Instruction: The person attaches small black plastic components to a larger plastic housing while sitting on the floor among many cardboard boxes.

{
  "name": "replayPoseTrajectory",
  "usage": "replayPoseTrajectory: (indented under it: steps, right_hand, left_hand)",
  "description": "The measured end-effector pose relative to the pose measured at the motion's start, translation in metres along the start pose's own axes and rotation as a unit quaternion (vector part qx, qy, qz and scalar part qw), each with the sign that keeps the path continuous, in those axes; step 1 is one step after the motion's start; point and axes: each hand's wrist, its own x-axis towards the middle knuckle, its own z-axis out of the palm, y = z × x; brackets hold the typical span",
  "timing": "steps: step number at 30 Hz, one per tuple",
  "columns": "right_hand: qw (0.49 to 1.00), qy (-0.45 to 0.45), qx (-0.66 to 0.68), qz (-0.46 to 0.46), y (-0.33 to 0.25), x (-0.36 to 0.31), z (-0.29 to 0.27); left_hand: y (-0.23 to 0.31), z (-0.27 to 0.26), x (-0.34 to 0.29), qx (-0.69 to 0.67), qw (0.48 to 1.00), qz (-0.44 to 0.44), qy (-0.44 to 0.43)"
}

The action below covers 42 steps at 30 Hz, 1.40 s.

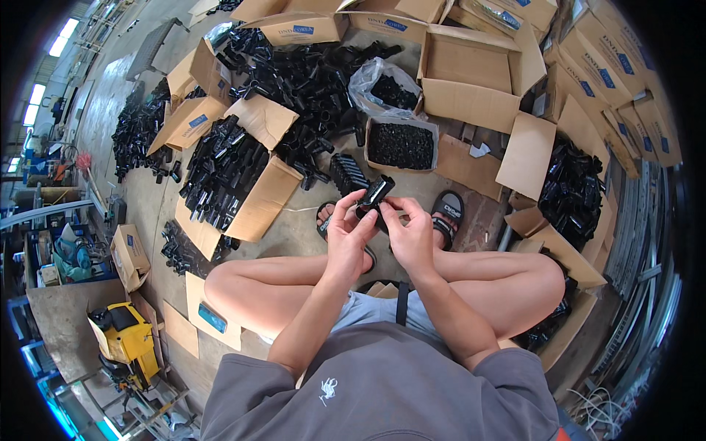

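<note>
A short, glossy black tubular part [378, 189] is held up in front of my knees, between both hands. My left hand [348, 234] grips its left side with thumb and fingers. My right hand [409, 234] is closed too, its thumb and fingertips pinching at the part's lower right end; whether a smaller piece is also in that pinch is hidden. Just beyond, a row of similar black parts [348, 173] stands on the floor. Behind them is a small carton [371, 153] filled with tiny black pieces [401, 145].
Loose black tubes lie in a large heap [294, 81] ahead. Open cartons of tubes stand left [262, 206] and right [599, 246]. Beyond are a clear plastic bag [364, 82] and an open box [471, 92]. A phone [212, 318] lies on cardboard at my left.
</note>
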Motion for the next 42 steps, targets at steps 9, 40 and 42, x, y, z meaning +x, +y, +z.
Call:
replayPoseTrajectory:
  steps: [9, 40, 42]
  right_hand:
    - [0.987, -0.024, 0.145, 0.065, 0.022, 0.003, 0.004]
    - [0.998, -0.001, 0.067, 0.000, 0.015, 0.000, 0.013]
    - [0.999, 0.011, 0.027, -0.025, 0.018, 0.001, 0.014]
  left_hand:
    - [0.000, -0.001, 0.001, 0.007, 1.000, 0.007, -0.007]
    - [-0.004, -0.009, 0.005, 0.000, 1.000, 0.013, 0.005]
    - [-0.004, -0.011, 0.006, -0.011, 1.000, 0.008, 0.003]
